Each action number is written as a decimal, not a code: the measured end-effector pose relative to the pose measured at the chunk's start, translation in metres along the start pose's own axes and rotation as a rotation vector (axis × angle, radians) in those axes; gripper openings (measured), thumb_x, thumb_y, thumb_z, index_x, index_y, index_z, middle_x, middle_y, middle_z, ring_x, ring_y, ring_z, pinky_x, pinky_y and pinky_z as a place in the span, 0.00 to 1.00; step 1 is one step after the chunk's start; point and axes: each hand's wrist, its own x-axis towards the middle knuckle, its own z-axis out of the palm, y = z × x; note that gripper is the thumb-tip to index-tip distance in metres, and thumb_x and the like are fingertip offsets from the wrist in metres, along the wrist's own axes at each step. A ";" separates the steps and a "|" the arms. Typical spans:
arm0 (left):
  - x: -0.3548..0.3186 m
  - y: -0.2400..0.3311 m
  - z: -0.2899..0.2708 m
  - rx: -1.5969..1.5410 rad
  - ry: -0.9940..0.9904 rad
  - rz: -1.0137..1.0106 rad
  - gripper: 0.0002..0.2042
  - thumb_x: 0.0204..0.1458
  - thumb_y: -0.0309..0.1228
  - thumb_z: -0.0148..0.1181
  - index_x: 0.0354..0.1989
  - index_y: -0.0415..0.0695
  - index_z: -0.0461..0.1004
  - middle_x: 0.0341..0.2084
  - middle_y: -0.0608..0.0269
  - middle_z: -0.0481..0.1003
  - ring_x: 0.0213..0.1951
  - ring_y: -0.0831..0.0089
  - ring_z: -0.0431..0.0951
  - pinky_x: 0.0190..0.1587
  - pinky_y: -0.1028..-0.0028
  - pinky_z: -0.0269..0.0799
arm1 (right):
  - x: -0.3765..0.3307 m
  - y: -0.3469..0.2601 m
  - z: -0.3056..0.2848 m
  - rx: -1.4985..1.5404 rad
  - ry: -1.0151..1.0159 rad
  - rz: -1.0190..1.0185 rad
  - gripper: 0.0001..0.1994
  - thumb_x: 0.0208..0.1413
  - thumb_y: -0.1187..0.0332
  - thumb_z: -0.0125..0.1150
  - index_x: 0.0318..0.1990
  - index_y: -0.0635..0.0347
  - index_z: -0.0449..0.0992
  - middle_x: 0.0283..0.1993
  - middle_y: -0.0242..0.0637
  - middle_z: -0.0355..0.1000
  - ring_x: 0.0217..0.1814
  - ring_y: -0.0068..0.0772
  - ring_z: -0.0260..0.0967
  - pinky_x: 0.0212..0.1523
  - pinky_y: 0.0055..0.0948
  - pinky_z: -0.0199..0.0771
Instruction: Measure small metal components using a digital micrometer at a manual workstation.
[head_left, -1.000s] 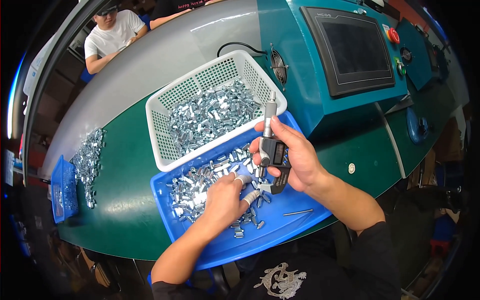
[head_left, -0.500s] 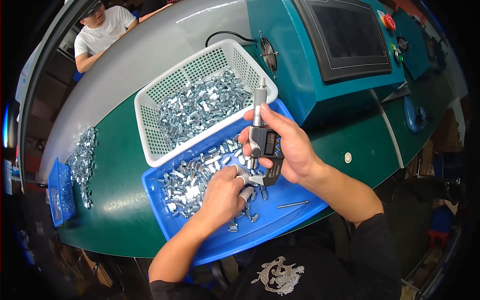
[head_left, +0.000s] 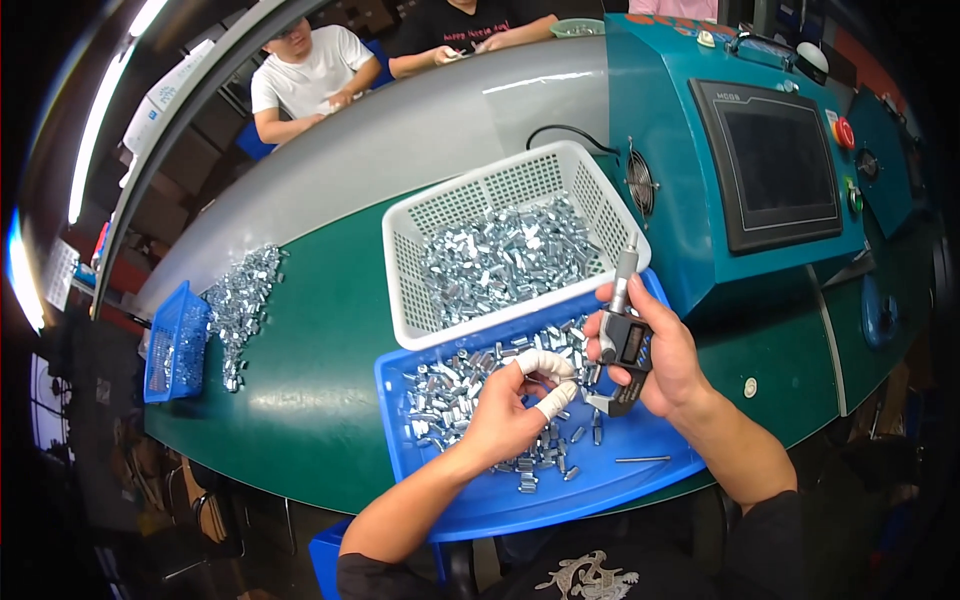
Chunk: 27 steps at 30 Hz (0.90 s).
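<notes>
over the tray's [head_left: 640, 430] right half, the right hand [head_left: 675, 365] grips the micrometer [head_left: 628, 342]; beside it the left hand [head_left: 505, 410] curls, fingertips [head_left: 556, 401] nearly meeting, whether on a part i cannot tell. parts [head_left: 445, 398] lie toward the left edge. likely step: gauging; next calls for steady alignment.

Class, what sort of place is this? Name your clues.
Probably a factory workshop: a teal machine with a screen, a white basket of metal parts, and a micrometer in the right hand.
</notes>
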 end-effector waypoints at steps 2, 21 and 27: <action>0.000 0.001 -0.001 -0.164 -0.024 -0.027 0.10 0.50 0.22 0.61 0.40 0.40 0.72 0.40 0.66 0.73 0.40 0.80 0.72 0.46 0.77 0.71 | 0.000 0.000 0.000 0.000 -0.003 -0.004 0.19 0.63 0.50 0.40 0.46 0.57 0.65 0.31 0.39 0.71 0.28 0.27 0.72 0.13 0.19 0.62; -0.001 0.005 0.004 -0.333 -0.083 -0.140 0.10 0.53 0.25 0.58 0.44 0.37 0.74 0.35 0.60 0.77 0.36 0.72 0.78 0.40 0.73 0.77 | 0.000 0.005 0.001 0.034 -0.001 -0.020 0.24 0.64 0.50 0.36 0.55 0.62 0.62 0.33 0.42 0.72 0.27 0.27 0.71 0.14 0.19 0.64; -0.001 0.004 0.003 -0.429 -0.117 -0.154 0.10 0.54 0.24 0.57 0.44 0.37 0.73 0.38 0.60 0.77 0.39 0.73 0.77 0.40 0.74 0.77 | -0.002 0.005 0.001 0.031 0.002 -0.007 0.18 0.64 0.51 0.39 0.46 0.56 0.64 0.33 0.40 0.71 0.29 0.28 0.71 0.13 0.19 0.62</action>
